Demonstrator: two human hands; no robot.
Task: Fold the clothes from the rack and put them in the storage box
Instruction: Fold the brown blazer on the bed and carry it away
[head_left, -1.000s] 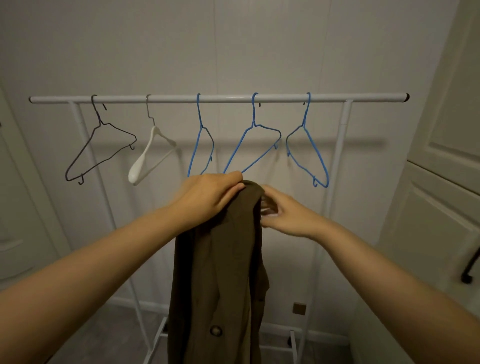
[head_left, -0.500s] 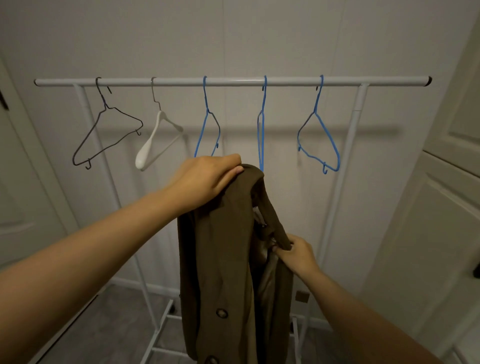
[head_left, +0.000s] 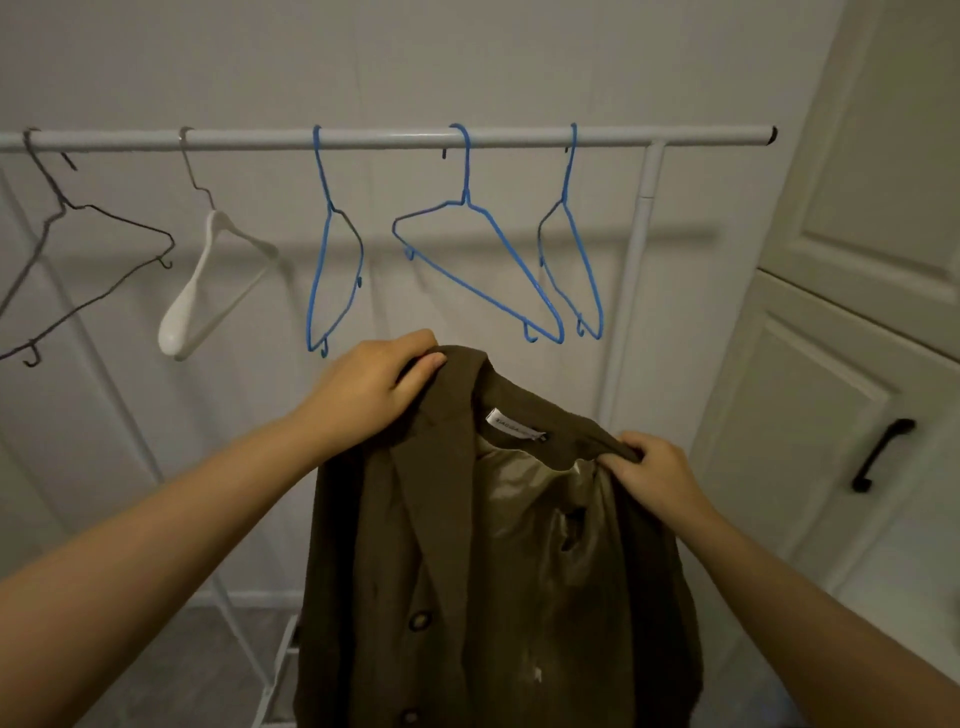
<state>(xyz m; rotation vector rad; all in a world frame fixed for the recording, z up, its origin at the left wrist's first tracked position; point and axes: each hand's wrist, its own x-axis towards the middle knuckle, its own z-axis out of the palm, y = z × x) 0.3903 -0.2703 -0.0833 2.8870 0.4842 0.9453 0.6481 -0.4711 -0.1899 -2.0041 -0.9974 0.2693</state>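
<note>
You are looking from head height at a white clothes rack against a pale wall, its top rail running nearly the full width of the view. Reading left to right along the rail, every hanger is bare: a dark wire hanger at the far left, then a white plastic hanger, then three blue wire hangers, the first seen almost edge-on, the middle one tilted with its bar sloping down to the right, and the last beside the rack's right upright. Below the hangers, your left hand grips one shoulder of an olive-brown blazer, fingers curled over the top edge of the cloth. The blazer hangs between your two hands, off the rack and free of any hanger, its white neck label and shiny lining facing you, two dark buttons down the front. Your right hand pinches the other side of the collar, lower than the left, so the garment slopes down to the right. A white cabinet door with a black handle stands at far right. With the rack apparently emptied, this seems the last garment; folding has not started, and no storage box is in view.
</note>
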